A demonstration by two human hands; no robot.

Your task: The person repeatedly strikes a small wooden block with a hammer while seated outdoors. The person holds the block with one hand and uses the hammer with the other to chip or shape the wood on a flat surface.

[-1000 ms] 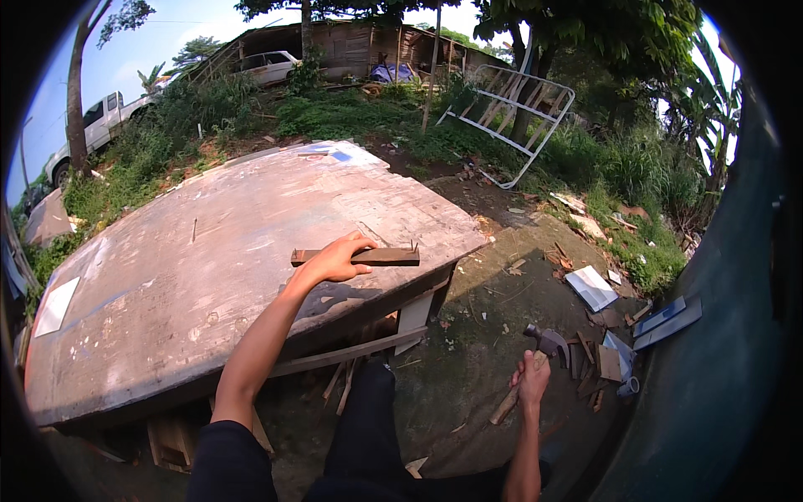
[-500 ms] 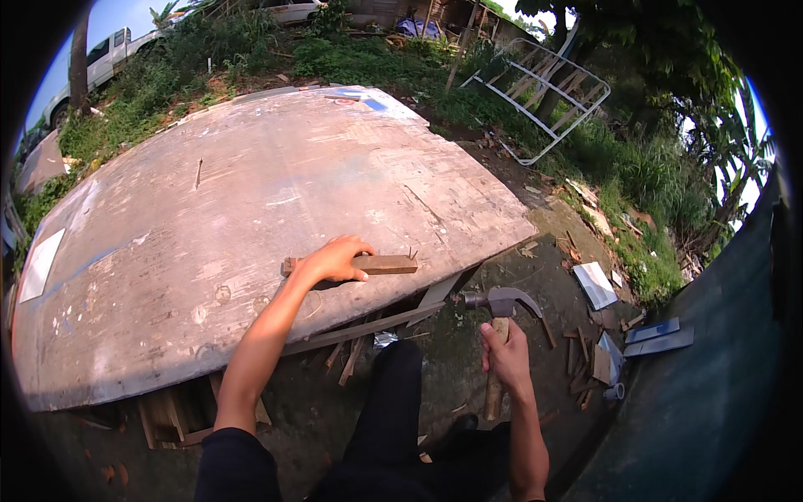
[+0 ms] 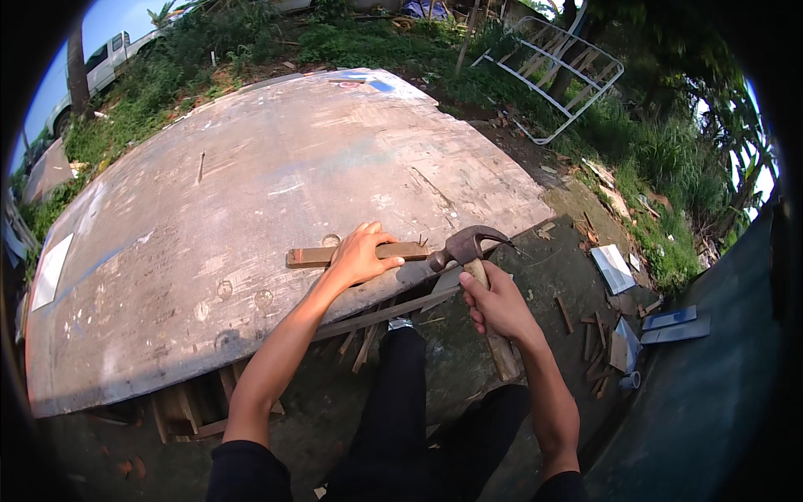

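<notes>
A short brown wood strip (image 3: 308, 258) lies flat on the weathered tabletop (image 3: 276, 167), close to its front edge. My left hand (image 3: 365, 255) is closed over the strip, thumb on the near side and fingers across the top. Thin nails (image 3: 422, 241) stick up at the strip's right end. My right hand (image 3: 500, 306) grips the wooden handle of a claw hammer (image 3: 465, 246). The hammer's dark head hangs just right of the strip, its striking face toward the nails and its claw pointing right. Whether the face touches the strip, I cannot tell.
A loose nail-like sliver (image 3: 201, 167) and a white sheet (image 3: 53, 269) lie on the tabletop's left part. Wood scraps (image 3: 598, 347), blue-grey boards (image 3: 673, 325) and a pale panel (image 3: 613, 268) litter the ground at right. A white metal frame (image 3: 556, 75) leans beyond the table.
My right hand has raised the hammer and brought it left, up beside the strip's nailed end. The left hand has shifted along the strip toward that end. The whole view has tilted slightly.
</notes>
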